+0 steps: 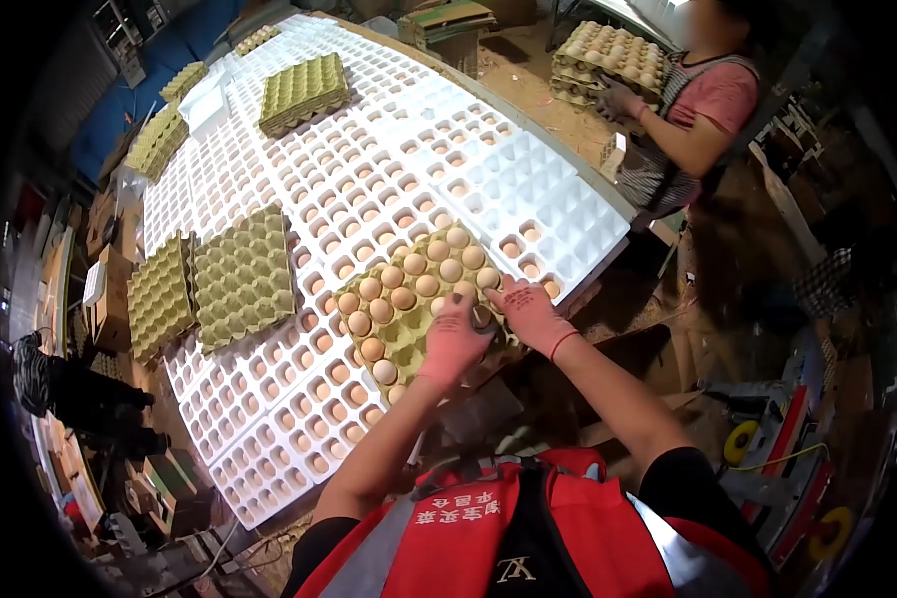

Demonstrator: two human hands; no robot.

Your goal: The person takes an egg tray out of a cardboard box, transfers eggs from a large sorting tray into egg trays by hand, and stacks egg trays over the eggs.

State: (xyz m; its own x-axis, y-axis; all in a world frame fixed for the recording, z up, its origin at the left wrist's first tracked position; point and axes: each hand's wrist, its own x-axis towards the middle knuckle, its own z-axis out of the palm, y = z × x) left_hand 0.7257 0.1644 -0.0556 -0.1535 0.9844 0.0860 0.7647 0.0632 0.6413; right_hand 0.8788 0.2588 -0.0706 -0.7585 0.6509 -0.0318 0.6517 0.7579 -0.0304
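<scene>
A green-grey pulp egg tray (401, 341) lies at the near edge of the table, with brown eggs (403, 298) in many of its cups and several bare cups near its middle. My left hand (455, 341), in a pink glove, reaches over the tray with curled fingers around an egg (463, 290). At the tray's right edge, my right hand (534, 314), also gloved in pink, has its fingers closed against another egg (488, 278). The fingers partly cover both eggs. White plastic trays (543, 184) with square pockets spread beneath and around, many pockets holding eggs.
Pulp trays (244, 277) lie on the white trays to the left, and a stack of them (305, 92) stands farther back. Across the table a person (703, 120) carries a stack of filled egg trays (608, 65). Cardboard boxes (113, 299) stand at left.
</scene>
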